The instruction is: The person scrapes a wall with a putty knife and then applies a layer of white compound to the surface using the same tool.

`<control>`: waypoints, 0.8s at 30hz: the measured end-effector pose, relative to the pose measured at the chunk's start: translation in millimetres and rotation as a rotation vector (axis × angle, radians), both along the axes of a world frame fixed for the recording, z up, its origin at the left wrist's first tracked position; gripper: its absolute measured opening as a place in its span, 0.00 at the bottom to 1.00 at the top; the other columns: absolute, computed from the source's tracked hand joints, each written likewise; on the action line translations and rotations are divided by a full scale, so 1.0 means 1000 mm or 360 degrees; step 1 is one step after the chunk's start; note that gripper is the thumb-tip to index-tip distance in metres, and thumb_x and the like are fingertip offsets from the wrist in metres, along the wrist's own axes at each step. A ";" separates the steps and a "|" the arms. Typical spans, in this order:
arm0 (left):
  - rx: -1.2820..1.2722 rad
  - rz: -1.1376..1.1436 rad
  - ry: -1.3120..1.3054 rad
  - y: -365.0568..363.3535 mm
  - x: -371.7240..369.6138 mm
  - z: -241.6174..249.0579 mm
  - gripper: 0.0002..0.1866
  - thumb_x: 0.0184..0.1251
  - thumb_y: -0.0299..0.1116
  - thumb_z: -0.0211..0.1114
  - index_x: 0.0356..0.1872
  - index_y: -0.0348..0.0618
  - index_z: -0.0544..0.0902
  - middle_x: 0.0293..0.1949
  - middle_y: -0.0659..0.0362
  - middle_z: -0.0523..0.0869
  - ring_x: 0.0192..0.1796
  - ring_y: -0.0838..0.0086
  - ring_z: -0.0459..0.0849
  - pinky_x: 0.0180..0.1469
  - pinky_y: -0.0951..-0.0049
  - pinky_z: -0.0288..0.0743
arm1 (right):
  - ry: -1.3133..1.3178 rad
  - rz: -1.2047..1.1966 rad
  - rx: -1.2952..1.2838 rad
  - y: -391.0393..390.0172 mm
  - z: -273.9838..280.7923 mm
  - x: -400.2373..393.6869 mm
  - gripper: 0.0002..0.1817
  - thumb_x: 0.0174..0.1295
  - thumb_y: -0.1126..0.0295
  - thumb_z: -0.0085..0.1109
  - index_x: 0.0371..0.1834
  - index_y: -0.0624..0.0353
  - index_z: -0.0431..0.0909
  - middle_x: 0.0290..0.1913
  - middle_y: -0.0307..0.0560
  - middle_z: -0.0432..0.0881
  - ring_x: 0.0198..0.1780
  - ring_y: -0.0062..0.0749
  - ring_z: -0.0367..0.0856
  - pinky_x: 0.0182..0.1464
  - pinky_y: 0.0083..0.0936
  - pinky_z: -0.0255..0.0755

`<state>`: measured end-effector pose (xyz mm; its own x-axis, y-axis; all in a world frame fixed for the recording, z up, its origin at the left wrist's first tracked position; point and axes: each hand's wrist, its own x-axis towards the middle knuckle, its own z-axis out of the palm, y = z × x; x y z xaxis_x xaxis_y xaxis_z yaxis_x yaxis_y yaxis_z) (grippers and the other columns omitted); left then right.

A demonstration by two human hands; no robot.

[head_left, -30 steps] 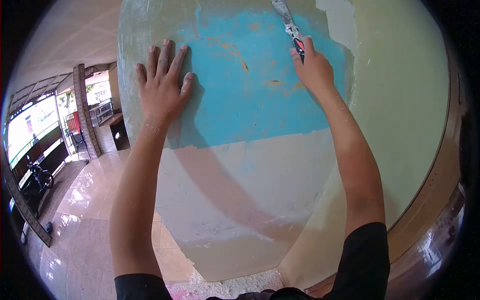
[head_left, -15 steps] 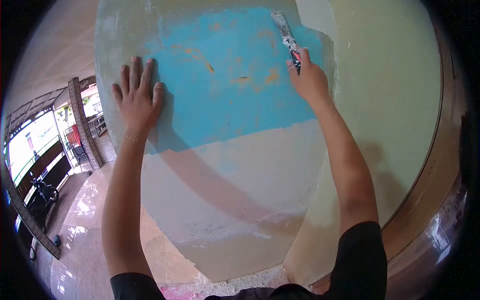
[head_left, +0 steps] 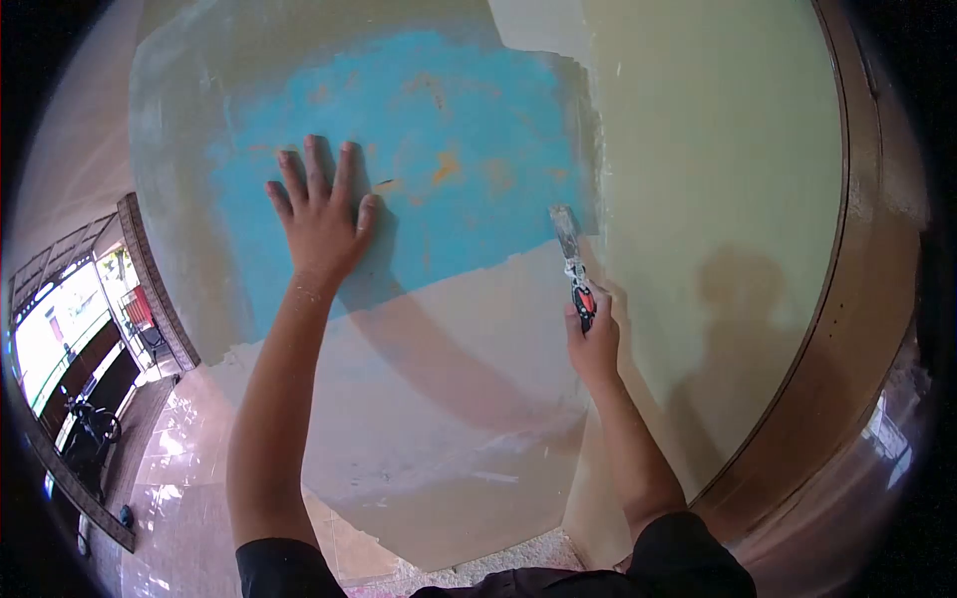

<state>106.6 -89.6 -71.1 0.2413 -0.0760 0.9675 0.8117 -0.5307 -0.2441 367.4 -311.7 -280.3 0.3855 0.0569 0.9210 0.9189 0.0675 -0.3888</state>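
My left hand (head_left: 321,221) lies on the blue patch of the wall (head_left: 478,130), its fingers spread and nothing held. In my right hand (head_left: 595,339) is a putty knife (head_left: 570,249) with a black and red handle, the fingers wrapped round it. Its whitish, crusted blade points up, with the tip over the lower right part of the blue patch. Orange marks show through the blue. Below it runs a pale pinkish-white area (head_left: 449,349) of the wall, with a ragged edge between the two.
At right a pale green wall section (head_left: 708,149) meets a brown wooden frame (head_left: 877,269). White crumbs (head_left: 498,563) lie along the wall's foot. Shiny floor tiles (head_left: 184,478) stretch left towards an opening with a motorcycle (head_left: 90,419) beyond.
My right hand has brought the putty knife down from the top of the blue patch to its lower edge. My left hand has shifted right, onto the blue. The view has turned slightly.
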 end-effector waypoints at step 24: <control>-0.0035 0.0015 0.0205 -0.046 0.103 -0.033 0.35 0.74 0.57 0.55 0.82 0.74 0.60 0.85 0.63 0.52 0.86 0.52 0.46 0.81 0.34 0.40 | 0.0226 0.0121 -0.0268 -0.010 0.055 0.022 0.28 0.70 0.62 0.60 0.70 0.54 0.64 0.34 0.65 0.86 0.34 0.65 0.86 0.37 0.53 0.79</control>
